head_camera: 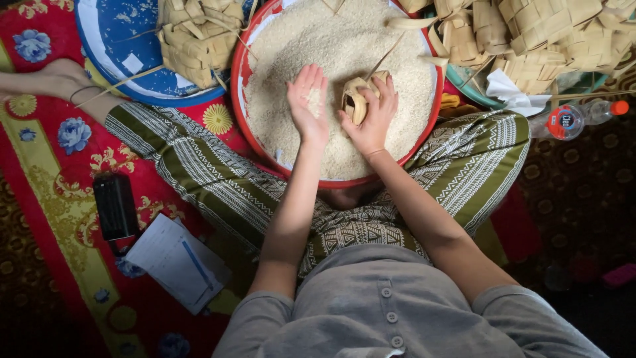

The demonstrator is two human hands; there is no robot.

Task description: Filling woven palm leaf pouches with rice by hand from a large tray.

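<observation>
a small woven palm-leaf pouch (358,101) is held over the middle of the rice (344,46), just above its surface, tilted with its opening turned toward the other hand. it is gripped by the right hand (371,116), whose fingers are curled around its far side while the thumb is pressed on the near side. a thin leaf strip is seen rising from the pouch across the rice toward the upper right. just beside it, the left hand (308,99) is held palm up with the fingers spread and slightly cupped; a little heap of rice grains is carried in the palm, and nothing is grasped. the two hands are set close together, near touching at the wrists' height.

the rice is contained in a wide red basin (240,106), which is rested between the knees of the seated person, on legs covered with green patterned cloth (199,166). above the basin to the left, a blue lid (109,40) is laid with a pile of woven pouches (195,36) on it. a larger heap of woven pouches (543,36) is stacked at the upper right. a clear plastic bottle with an orange cap (583,116) is laid on its side at the right edge. on the red flowered mat (40,132) at the left, a black box-shaped device (116,205) and a sheet of paper with a blue pen (177,262) are placed.
</observation>
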